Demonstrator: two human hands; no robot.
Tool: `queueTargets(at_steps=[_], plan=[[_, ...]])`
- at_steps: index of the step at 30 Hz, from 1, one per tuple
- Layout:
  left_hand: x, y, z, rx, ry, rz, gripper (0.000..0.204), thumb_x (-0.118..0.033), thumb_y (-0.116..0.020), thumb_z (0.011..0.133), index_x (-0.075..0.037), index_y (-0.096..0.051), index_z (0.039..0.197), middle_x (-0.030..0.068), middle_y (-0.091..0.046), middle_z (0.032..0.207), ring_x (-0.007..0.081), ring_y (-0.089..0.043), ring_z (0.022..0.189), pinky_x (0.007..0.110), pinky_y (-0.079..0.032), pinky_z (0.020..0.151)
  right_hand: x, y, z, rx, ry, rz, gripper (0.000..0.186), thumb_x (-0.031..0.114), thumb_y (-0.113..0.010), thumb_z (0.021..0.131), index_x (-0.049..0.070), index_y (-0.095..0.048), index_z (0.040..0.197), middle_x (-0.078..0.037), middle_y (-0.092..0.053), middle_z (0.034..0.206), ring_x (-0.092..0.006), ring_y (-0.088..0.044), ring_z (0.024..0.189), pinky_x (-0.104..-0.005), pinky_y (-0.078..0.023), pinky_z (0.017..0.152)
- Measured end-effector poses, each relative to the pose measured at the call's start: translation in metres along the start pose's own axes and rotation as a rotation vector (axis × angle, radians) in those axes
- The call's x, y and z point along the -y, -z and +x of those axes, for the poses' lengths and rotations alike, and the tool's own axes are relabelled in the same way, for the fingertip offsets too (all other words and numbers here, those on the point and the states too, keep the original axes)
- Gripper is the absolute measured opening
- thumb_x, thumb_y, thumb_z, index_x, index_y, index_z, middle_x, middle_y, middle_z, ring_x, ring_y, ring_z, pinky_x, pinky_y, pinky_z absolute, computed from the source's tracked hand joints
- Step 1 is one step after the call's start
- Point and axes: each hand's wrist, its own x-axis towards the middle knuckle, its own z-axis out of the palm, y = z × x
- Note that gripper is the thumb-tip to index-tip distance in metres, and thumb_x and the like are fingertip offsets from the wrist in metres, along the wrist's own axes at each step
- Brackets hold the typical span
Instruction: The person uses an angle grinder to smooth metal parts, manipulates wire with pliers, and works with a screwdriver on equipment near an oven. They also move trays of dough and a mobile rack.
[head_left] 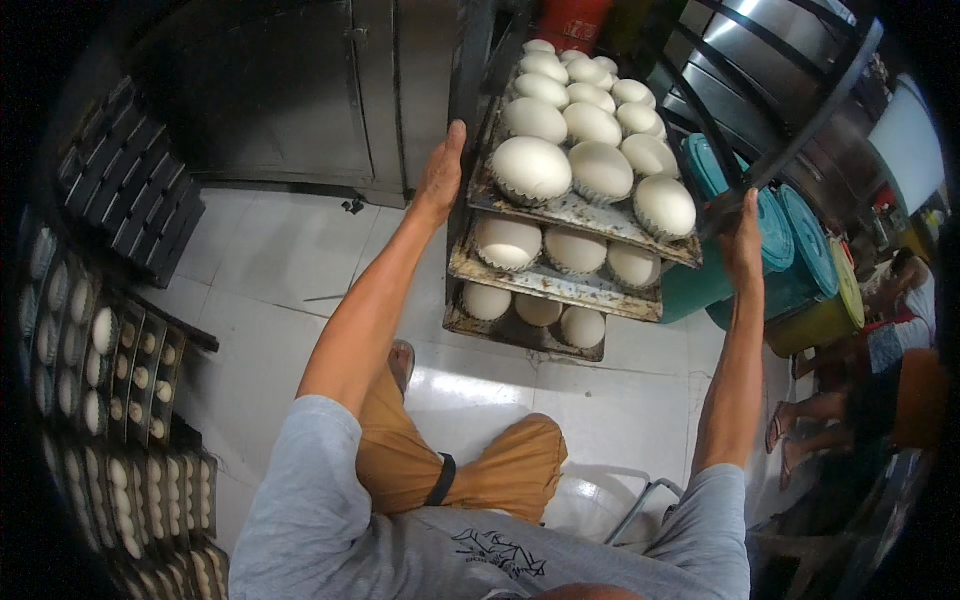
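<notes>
The white, domed rounds (532,168) in front of you look smooth and pale, each sitting in a fluted liner, three across the front edge of every tray you can see. The top tray (600,208) has a worn metal lip, stained brown and black; the middle tray (560,285) is just as blotched, and the bottom tray (530,342) is darker. They are stacked one above another in a dark metal rack (463,70), between your two arms and above the pale tiled floor (440,340).

You see several rows on the top tray, but those behind the front row on the lower two are covered by the trays above. The rack's far side runs out of the picture at the top.

Your left arm reaches forward nearly straight, and your left hand (438,178) lies against the left upright, thumb pointing up; its fingers are hidden behind the metal, so you cannot tell how tightly they close. Your right arm is also extended, your right hand (738,238) raised at the curved side bar, thumb up, its partly shadowed fingers wrapped around the frame.
</notes>
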Motion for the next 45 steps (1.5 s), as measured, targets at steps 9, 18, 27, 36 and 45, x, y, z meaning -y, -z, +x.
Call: queueTargets(at_steps=[9,18,27,36,45], plan=[[0.002,-0.015,0.023,-0.05,-0.029,0.063,0.086,-0.075,-0.04,0.092,0.002,-0.06,0.126,0.0131,-0.062,0.118,0.0213,-0.057,0.108,0.035,-0.044,0.095,-0.01,0.004,0.019,-0.003,0.019,-0.051,0.065,0.066,-0.041,0.097,0.004,-0.059,0.104,-0.01,-0.064,0.094,-0.0194,-0.059,0.091,-0.0356,-0.046,0.088],[0.026,-0.012,0.037,0.022,-0.048,0.023,0.071,-0.059,-0.043,0.099,0.002,-0.059,0.13,0.0107,-0.064,0.117,0.0197,-0.057,0.107,0.032,-0.041,0.097,-0.017,0.018,0.018,-0.112,0.008,-0.273,0.065,0.066,-0.039,0.098,0.006,-0.065,0.097,-0.009,-0.069,0.089,-0.021,-0.063,0.085,-0.0387,-0.049,0.082],[0.049,0.005,0.054,0.069,-0.028,0.207,0.113,-0.082,-0.044,0.083,0.013,-0.036,0.143,0.0316,-0.038,0.148,0.0399,-0.037,0.139,0.042,-0.028,0.115,0.145,-0.016,0.058,-0.267,0.333,0.056,0.076,0.08,-0.036,0.089,0.01,-0.063,0.096,-0.004,-0.061,0.083,-0.0168,-0.058,0.081,-0.0362,-0.046,0.073],[0.037,-0.006,0.041,0.052,-0.048,0.207,0.123,-0.09,-0.04,0.077,0.013,-0.031,0.146,0.0322,-0.037,0.148,0.0406,-0.036,0.139,0.045,-0.028,0.115,0.154,-0.033,0.077,-0.54,0.435,0.011,0.061,0.071,-0.049,0.091,0.011,-0.055,0.082,0.0,-0.052,0.07,-0.0111,-0.051,0.06,-0.0265,-0.043,0.056],[0.002,0.01,0.033,0.351,0.087,0.206,0.102,-0.075,-0.045,0.089,0.002,-0.024,0.152,0.0224,-0.042,0.148,0.0329,-0.037,0.14,0.04,-0.025,0.116,0.148,-0.016,0.081,-0.646,0.43,0.059,0.056,0.064,-0.043,0.098,0.009,-0.057,0.092,0.0,-0.053,0.075,-0.0139,-0.051,0.064,-0.029,-0.043,0.061]])
